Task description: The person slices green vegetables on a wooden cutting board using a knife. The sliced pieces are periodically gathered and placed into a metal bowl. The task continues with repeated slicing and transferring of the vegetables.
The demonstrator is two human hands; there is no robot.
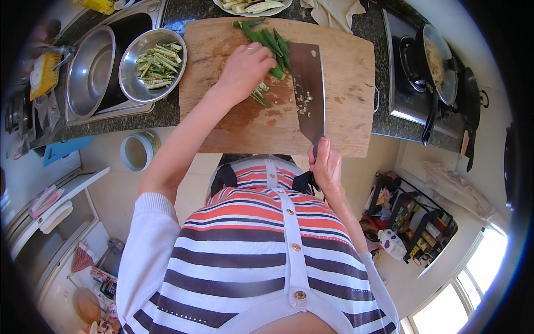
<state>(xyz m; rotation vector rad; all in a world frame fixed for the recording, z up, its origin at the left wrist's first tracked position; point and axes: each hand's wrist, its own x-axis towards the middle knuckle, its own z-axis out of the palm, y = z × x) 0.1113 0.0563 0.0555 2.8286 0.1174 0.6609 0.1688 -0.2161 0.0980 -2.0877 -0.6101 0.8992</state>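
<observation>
On the wooden cutting board (346, 104), my left hand (249, 67) reaches over green vegetable pieces (273, 41) near the board's far side; its fingertips are near or on them, and whether it grips any is hidden. My right hand (326, 163) holds the handle of a broad cleaver (309, 89) at the board's near edge. Small pale bits cling to the blade, which lies just right of the green pieces. Thin cut strips (260, 94) lie below my left hand. Left of the board, a steel bowl (182, 79) holds more cut strips (160, 62).
A plate (250, 13) of sliced vegetable and a cloth (333, 12) are beyond the board. At left, a large steel basin (89, 71) sits in the sink. On the right, a frying pan (438, 62) with food rests over the stove (411, 98).
</observation>
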